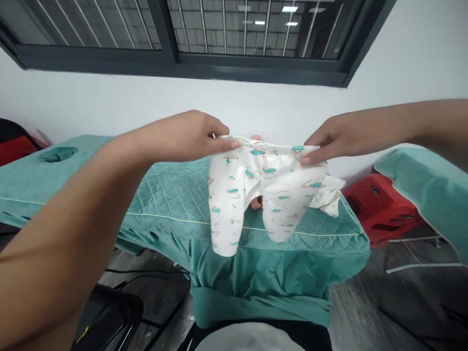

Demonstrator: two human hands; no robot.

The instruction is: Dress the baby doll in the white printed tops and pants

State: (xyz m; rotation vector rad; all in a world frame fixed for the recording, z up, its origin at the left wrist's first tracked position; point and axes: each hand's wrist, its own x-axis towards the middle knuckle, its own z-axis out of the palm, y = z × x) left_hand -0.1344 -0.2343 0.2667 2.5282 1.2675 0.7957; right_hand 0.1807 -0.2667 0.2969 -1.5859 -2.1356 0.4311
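Note:
A pair of small white baby pants with green animal prints hangs by its waistband between my two hands. My left hand pinches the waistband at its left end, thumb in front. At the other end my right hand grips the band between thumb and fingers. Behind the pants, mostly hidden, lies something skin-coloured, perhaps a doll; only bits show above the waistband and between the legs. Another white printed cloth lies crumpled on the bed to the right, partly behind the pants.
A green quilted massage bed with a face hole stands against the white wall under a barred window. Red plastic stools stand at the right, beside another green cover. A black chair is at lower left, near cables.

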